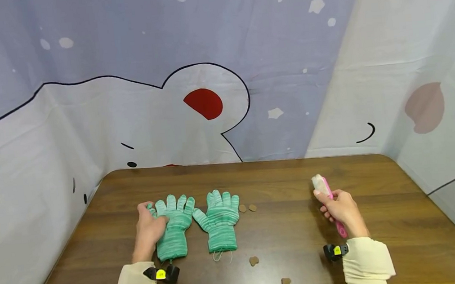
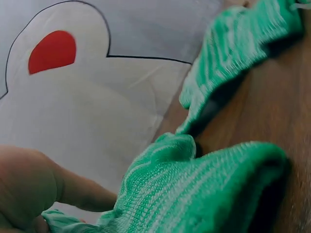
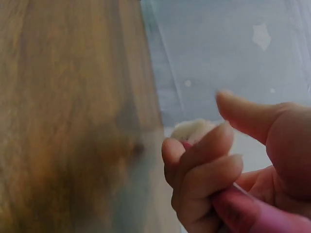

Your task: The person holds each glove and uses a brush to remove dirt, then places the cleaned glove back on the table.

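Two green knitted gloves lie side by side on the brown wooden table (image 1: pixel 300 226), fingers pointing to the back. My left hand (image 1: pixel 149 227) pinches the thumb side of the left glove (image 1: pixel 172 237); in the left wrist view my thumb (image 2: pixel 82 191) lies against its knit (image 2: pixel 165 189). The right glove (image 1: pixel 221 223) lies beside it, untouched by either hand. Over at the right, my right hand (image 1: pixel 343 208) grips a pink-handled brush (image 1: pixel 325 186) with pale bristles, head tilted to the back left. Fingers curl round its pink handle (image 3: pixel 238 208) in the right wrist view.
Several small brown pieces lie on the table: two beside the right glove (image 1: pixel 252 208), one nearer the front (image 1: pixel 254 261) and another at the front edge of view (image 1: pixel 286 282). A printed curtain (image 1: pixel 148 122) hangs behind the table and along its sides.
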